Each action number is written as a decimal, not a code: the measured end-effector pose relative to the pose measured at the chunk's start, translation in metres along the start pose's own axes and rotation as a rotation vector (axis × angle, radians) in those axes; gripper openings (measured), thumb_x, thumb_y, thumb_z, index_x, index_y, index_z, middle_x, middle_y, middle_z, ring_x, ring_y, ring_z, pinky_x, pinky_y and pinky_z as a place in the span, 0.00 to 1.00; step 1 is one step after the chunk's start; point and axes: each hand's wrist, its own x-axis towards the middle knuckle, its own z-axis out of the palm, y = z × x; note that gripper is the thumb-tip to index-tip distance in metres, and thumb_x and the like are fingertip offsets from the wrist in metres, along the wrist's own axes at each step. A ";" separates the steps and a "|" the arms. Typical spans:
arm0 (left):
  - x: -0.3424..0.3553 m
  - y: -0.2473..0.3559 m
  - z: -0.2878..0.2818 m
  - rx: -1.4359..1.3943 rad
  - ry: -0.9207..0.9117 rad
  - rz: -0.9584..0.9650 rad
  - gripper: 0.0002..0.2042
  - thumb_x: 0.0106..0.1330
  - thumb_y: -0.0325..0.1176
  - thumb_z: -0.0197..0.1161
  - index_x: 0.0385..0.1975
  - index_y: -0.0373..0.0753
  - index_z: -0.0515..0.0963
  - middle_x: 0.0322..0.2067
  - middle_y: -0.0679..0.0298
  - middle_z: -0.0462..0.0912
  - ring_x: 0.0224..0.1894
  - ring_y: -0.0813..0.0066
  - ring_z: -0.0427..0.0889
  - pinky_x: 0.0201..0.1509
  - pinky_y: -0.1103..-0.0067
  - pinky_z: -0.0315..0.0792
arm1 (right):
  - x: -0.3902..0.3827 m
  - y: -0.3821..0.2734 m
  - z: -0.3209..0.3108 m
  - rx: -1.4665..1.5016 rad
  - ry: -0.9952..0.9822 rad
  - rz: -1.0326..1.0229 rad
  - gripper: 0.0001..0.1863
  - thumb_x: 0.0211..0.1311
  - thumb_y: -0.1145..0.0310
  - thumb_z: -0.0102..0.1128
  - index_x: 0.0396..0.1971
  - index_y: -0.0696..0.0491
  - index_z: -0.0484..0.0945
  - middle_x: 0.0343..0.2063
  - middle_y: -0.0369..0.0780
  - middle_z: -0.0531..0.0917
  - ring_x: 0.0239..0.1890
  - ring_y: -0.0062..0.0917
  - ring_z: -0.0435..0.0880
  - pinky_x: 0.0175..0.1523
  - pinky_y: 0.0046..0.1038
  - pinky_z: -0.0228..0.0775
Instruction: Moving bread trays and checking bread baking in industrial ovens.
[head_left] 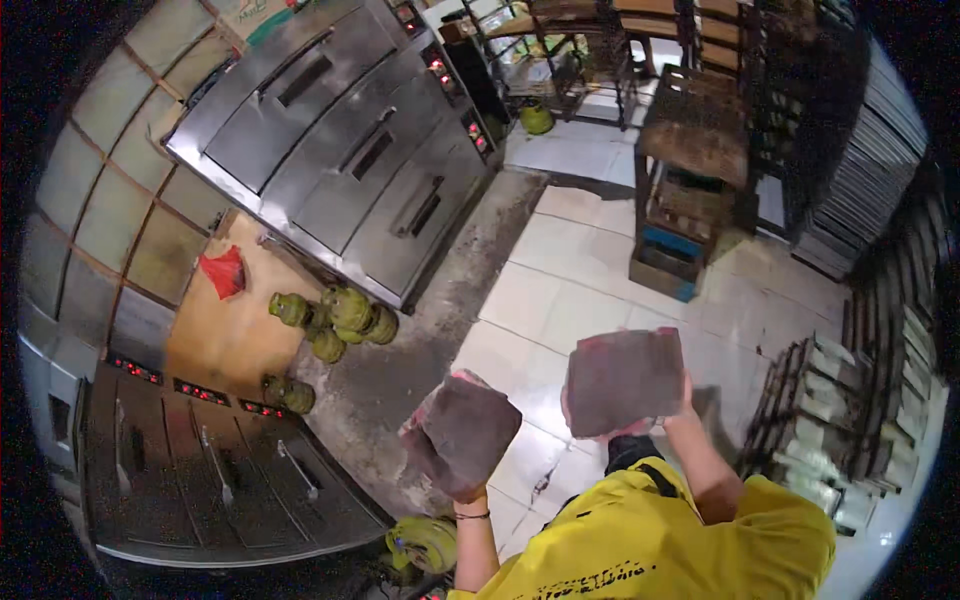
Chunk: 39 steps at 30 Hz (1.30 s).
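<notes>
A thick, dark brown square cloth pad (462,432), worn and reddish at its edge, lies over my left hand (470,495). It hides the fingers, and only the base of the hand and a wristband show. My right hand (686,398) grips a similar dark brown cloth pad (626,384) from beneath, with parts of the hand showing at its sides. Both pads are raised in front of my yellow shirt (640,545), apart from each other, over the white tiled floor.
A steel deck oven (350,150) with several doors stands at the upper left, another oven (210,470) at the lower left. Green gas cylinders (350,312) stand between them. A wooden stand (690,140) is ahead; racks with stacked trays (860,190) line the right.
</notes>
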 end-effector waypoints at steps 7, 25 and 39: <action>0.016 -0.014 0.048 0.077 -0.142 -0.087 0.16 0.63 0.44 0.60 0.47 0.45 0.79 0.52 0.64 0.79 0.54 0.69 0.74 0.64 0.70 0.62 | 0.062 -0.020 0.102 0.287 -0.205 0.284 0.25 0.66 0.50 0.51 0.53 0.53 0.76 0.53 0.42 0.79 0.53 0.33 0.78 0.61 0.40 0.67; 0.091 -0.009 -0.007 0.080 0.014 0.328 0.13 0.72 0.41 0.52 0.46 0.43 0.79 0.46 0.67 0.83 0.46 0.76 0.79 0.58 0.77 0.67 | 0.126 -0.056 0.082 0.411 0.073 0.235 0.18 0.68 0.56 0.52 0.50 0.51 0.78 0.48 0.38 0.82 0.49 0.26 0.79 0.56 0.32 0.70; 0.245 -0.043 0.046 0.485 0.010 -0.605 0.19 0.70 0.55 0.53 0.50 0.50 0.78 0.47 0.67 0.83 0.48 0.73 0.79 0.58 0.65 0.69 | 0.086 -0.001 -0.001 0.410 0.346 -0.251 0.24 0.65 0.54 0.58 0.55 0.51 0.76 0.52 0.40 0.81 0.48 0.30 0.80 0.57 0.35 0.71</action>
